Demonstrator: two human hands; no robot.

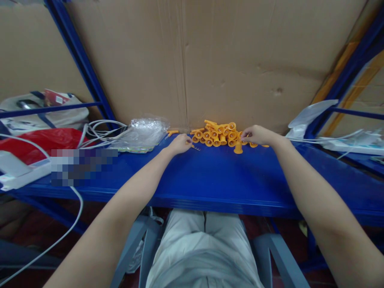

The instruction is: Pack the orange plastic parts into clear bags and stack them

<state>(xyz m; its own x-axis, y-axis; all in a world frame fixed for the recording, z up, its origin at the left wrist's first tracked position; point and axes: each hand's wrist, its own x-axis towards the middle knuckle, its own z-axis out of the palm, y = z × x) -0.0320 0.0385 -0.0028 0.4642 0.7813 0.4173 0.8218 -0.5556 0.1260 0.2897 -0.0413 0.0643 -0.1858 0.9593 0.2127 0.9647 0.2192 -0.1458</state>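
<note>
Several yellow-orange flared plastic pieces [216,134] lie heaped at the back of the blue table [216,176]. Left of the heap, my left hand [181,144] is closed on a corkscrew whose metal spiral [196,148] sticks out to the right. My right hand [255,135] is at the heap's right side, its fingers pinched close to the pieces; what they hold, if anything, is too small to name. One flared piece [238,147] stands upright just left of that hand. Behind my left hand lies another corkscrew with an orange handle [173,132].
Clear plastic bags [144,134] lie left of my left hand. Farther left are white cables [102,130], a red bag [45,142] and a white power strip [27,174]. A cardboard wall [228,64] stands behind the table, with blue posts at both sides.
</note>
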